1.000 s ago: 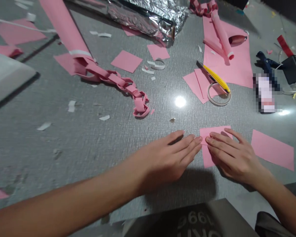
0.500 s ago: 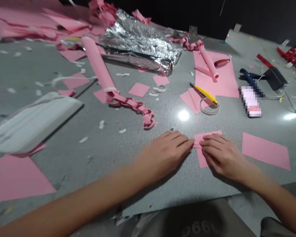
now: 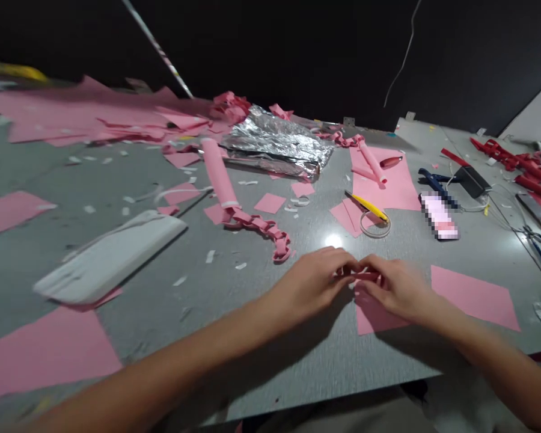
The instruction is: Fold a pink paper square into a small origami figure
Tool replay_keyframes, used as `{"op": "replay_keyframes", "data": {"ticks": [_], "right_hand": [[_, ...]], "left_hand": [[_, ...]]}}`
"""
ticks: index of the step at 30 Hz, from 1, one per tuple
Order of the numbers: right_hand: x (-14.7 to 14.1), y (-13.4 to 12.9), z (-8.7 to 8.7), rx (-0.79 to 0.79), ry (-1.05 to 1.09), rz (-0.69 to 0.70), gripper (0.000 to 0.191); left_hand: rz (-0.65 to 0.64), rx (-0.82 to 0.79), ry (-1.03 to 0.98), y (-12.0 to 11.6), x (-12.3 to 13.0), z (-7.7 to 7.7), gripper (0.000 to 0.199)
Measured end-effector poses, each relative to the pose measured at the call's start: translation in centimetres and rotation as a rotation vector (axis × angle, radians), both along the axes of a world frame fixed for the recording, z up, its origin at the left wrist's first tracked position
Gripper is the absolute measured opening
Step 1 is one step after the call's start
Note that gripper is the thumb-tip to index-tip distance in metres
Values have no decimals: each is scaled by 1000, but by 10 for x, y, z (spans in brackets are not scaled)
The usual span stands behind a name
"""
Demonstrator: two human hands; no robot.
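Observation:
Between my two hands is a narrow folded piece of pink paper (image 3: 364,276), seen nearly edge-on and lifted off the table. My left hand (image 3: 321,273) pinches its left end, and my right hand (image 3: 394,285) grips the right end, thumb below and fingers above. Part of the piece is hidden by the fingers. Beneath my right hand a pink paper sheet (image 3: 374,316) lies flat. Another pink rectangle of paper (image 3: 475,297) rests to the right. A pink paper chain (image 3: 264,227) joined to a pink paper tube (image 3: 219,174) lies beyond my left hand.
A yellow cutter (image 3: 369,207) and a coiled ring lie ahead. Crumpled foil (image 3: 279,141) is at the back. A phone (image 3: 439,216), dark-handled tool (image 3: 437,183) and black box (image 3: 472,181) sit right. At left is a white wrapped bundle (image 3: 112,258); paper scraps are scattered.
Both hands have come up off the table, lifting the paper that was pressed flat and now shows as a narrow strip. The view has tilted upward, showing more of the dark wall.

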State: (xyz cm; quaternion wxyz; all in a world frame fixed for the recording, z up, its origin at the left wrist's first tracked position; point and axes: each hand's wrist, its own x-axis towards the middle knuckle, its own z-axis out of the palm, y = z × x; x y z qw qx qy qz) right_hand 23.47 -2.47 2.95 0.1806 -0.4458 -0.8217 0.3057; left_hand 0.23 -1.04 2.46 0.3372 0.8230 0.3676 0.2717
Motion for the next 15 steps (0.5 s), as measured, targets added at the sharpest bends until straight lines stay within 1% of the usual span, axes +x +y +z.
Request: {"op": "replay_keyframes", "data": {"ticks": [1, 3, 4, 6, 8, 11, 13, 15], "right_hand": [[-1, 5, 5, -34, 29, 7, 5], [-5, 14, 14, -101, 94, 26, 18], [-7, 17, 17, -129, 125, 35, 23], [-11, 21, 19, -175, 179, 45, 25], [-14, 21, 15, -209, 230, 33, 24], [-14, 18, 2, -278, 311, -20, 28], [-13, 15, -7, -354, 373, -76, 32], [-13, 12, -15, -429, 447, -157, 36]], "left_hand": [[24, -14, -51, 3, -3, 9, 10], [86, -51, -149, 6, -8, 22, 14], [115, -74, -191, 8, -10, 26, 15], [150, -139, -255, 9, -12, 25, 14], [153, -227, -298, 10, -13, 16, 13], [159, -377, -374, 9, -11, -4, 12], [198, -465, -452, 8, -10, -15, 16], [258, -533, -542, 7, -10, -23, 21]]}}
